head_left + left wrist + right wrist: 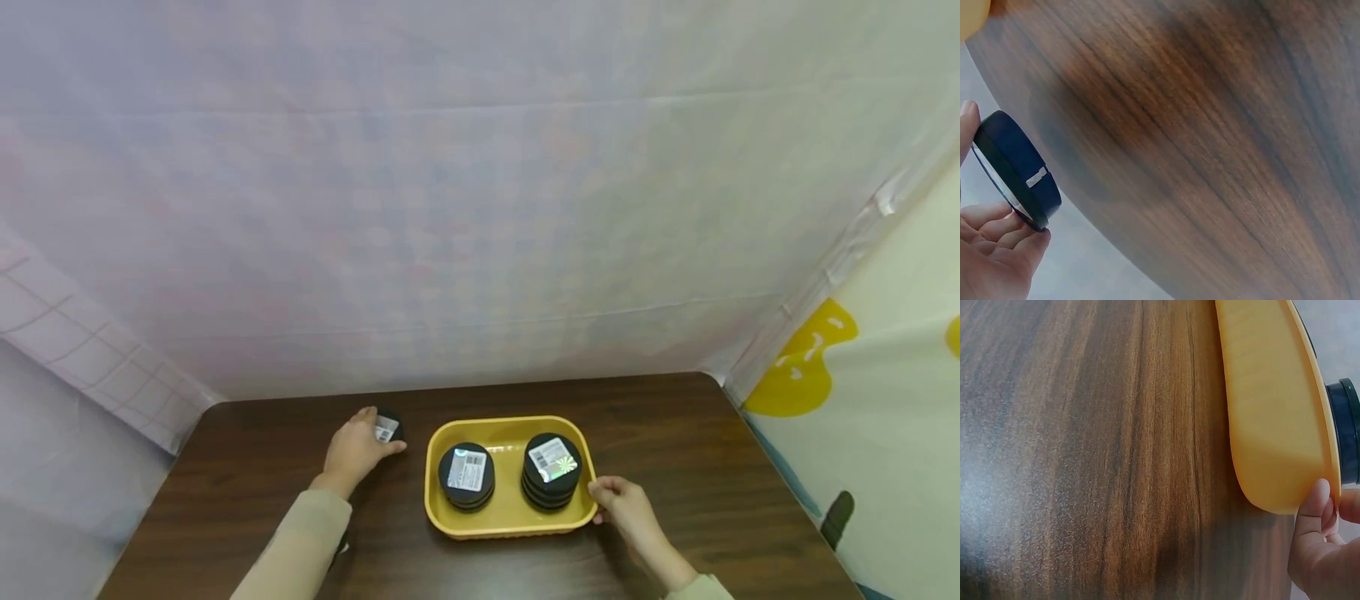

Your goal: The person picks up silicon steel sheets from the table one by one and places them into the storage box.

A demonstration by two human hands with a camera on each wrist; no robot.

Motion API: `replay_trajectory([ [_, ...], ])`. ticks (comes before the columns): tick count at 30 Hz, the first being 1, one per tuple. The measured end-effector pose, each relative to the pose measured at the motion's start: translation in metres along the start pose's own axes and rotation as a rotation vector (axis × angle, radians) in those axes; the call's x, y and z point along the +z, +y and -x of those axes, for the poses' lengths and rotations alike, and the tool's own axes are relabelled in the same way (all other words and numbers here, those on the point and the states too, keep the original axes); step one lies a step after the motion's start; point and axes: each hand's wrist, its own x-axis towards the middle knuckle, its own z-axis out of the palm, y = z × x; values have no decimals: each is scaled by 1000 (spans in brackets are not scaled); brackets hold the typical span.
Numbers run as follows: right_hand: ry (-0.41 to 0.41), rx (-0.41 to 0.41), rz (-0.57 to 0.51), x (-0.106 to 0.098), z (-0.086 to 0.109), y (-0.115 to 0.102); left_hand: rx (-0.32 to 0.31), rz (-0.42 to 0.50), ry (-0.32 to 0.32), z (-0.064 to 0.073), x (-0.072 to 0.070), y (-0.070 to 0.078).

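My left hand [351, 454] grips a flat round black container [387, 427] by its edge, left of the yellow tray [510, 531]. In the left wrist view, this container [1022, 169] is tilted over the table, with a small white seal strip across its side. At the tray's right end, my right hand [630, 510] pinches the rim between thumb and fingers. Two stacks of similar black containers with silvery labels stand inside: a left stack [467, 475] and a taller-looking right stack [552, 467]. The right wrist view shows the tray's smooth outer wall [1272, 412].
Everything stands on a dark brown wood-grain table [675, 433]. A pale cloth [480, 208] hangs behind its far edge, with more cloth at both sides. A small dark object with a white part [342, 546] lies partly hidden by the left sleeve.
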Motion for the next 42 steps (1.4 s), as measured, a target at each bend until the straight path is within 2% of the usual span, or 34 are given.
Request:
replay_trajectory([
  [7, -5, -10, 9, 0, 0, 2, 2, -9, -18, 6, -1, 2],
  [11, 3, -5, 14, 0, -1, 5, 24, -7, -12, 8, -4, 5],
  [17, -20, -22, 2, 1, -3, 6, 32, -8, 5, 10, -11, 12],
  [27, -8, -12, 2, 3, 0, 7, 68, -37, -3, 16, -20, 26],
  [34, -21, -17, 11, 1, -1, 3, 91, -48, -4, 21, -27, 42],
  [42, -28, -24, 23, -2, -2, 2, 144, -13, 8, 26, -31, 59],
])
